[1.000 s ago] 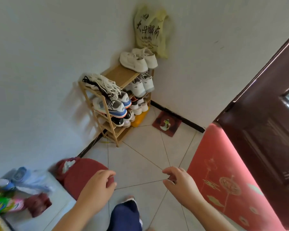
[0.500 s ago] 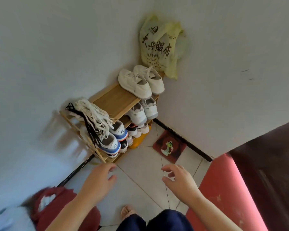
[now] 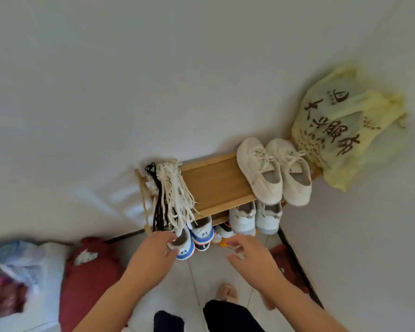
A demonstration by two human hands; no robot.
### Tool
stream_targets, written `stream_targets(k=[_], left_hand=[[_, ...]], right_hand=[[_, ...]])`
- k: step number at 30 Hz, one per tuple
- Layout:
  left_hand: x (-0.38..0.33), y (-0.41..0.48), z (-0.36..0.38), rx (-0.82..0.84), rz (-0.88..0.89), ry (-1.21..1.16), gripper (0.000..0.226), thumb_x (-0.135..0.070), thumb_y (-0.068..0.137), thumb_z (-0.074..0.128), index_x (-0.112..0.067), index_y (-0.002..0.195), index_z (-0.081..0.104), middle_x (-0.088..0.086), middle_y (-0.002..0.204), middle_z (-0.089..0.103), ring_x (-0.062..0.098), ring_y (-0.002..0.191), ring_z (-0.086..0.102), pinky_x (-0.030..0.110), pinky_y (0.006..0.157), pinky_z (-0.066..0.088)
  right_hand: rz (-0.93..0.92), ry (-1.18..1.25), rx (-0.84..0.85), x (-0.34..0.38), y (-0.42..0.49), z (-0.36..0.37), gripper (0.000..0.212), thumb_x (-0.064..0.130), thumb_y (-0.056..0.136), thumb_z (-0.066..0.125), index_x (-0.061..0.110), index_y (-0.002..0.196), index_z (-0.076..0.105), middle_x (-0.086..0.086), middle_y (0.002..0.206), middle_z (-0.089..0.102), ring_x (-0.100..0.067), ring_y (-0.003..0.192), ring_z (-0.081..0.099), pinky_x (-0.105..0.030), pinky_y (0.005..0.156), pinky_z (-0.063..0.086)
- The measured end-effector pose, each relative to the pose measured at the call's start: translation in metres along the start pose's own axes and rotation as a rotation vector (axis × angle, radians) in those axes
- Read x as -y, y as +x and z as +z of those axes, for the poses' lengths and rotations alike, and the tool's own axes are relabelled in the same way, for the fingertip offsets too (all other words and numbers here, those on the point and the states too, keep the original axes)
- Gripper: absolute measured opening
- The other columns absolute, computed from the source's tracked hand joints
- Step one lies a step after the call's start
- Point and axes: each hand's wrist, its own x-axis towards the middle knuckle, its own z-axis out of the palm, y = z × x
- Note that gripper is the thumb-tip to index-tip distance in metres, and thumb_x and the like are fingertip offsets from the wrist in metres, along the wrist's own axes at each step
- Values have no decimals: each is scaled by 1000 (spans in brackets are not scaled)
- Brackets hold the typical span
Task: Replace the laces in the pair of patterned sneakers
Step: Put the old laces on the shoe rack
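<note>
The patterned sneakers (image 3: 194, 238) sit on a lower shelf; the left hand (image 3: 153, 255) has now reached them, fingers curling onto the nearer heel. The right hand (image 3: 252, 257), half spread and empty, hovers beside. Spare laces (image 3: 170, 195) hang just above the left hand, so pulling the pair out looks next.

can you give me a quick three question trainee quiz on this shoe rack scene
1. True or false: the pair of cream canvas shoes sits on the wooden shoe rack's top shelf.
2. Which hand is at the blue-and-orange-soled patterned sneaker? A left hand B right hand
3. Fill in: the bundle of cream and black laces hangs over the rack's ___ end, as seen in the picture.

Key: 1 true; 2 A; 3 left
</note>
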Motion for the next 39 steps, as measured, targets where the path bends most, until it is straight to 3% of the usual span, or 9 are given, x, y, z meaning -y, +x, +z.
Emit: stream_targets(k=[7,11,20,25,30,32,36,39], left_hand=[[-10,16,-4,-116,-121,-84,32,-22,89,54,-22,121,55,-4,120,53,10,108,49,16,88,33],[-8,37,-10,-143,-148,-116,33,-21,91,51,-20,124,52,-3,122,52,11,112,48,18,92,33],[14,82,-28,-95,-129,-158,34,-21,92,48,-20,126,50,-2,123,51,13,109,50,16,87,33],[29,94,-33,-20,-148,-187,37,-23,93,47,-21,130,46,-3,129,48,11,115,47,20,95,35],[40,105,-43,-13,-113,-205,35,-22,93,47,-21,128,48,-5,126,48,11,111,48,16,90,34],[42,110,-48,-15,-100,-213,35,-21,93,47,-21,128,48,-5,127,48,10,112,48,14,88,32],[42,119,-59,-63,-111,-281,32,-21,91,49,-21,124,51,-6,115,51,10,104,50,16,84,34],[31,118,-71,-153,-111,-449,32,-22,90,53,-26,122,50,-12,102,55,7,97,54,17,82,38]], right_hand=[[-143,-65,121,30,79,-18,28,22,88,56,24,116,58,4,114,57,-10,97,55,-23,85,44],[-198,-90,165,60,123,-12,28,21,90,55,20,118,57,3,118,57,-6,93,51,-20,81,40],[-116,-60,54,110,204,26,42,25,91,55,18,131,45,-3,126,52,-15,109,52,-23,82,39],[-59,-97,-6,125,226,49,52,23,90,57,15,136,36,-7,134,40,-22,111,51,-26,79,41],[-7,-62,-90,123,231,55,34,13,88,55,15,121,49,-3,118,54,-14,91,55,-20,61,41],[-7,65,-130,124,225,48,26,14,87,56,17,112,54,1,106,59,-12,87,57,-21,63,44],[-37,210,-104,133,200,25,37,13,85,62,24,119,51,19,95,57,1,81,56,-10,61,43],[-64,288,-67,146,182,15,39,11,84,63,24,119,53,17,98,60,0,83,59,-13,68,48]])
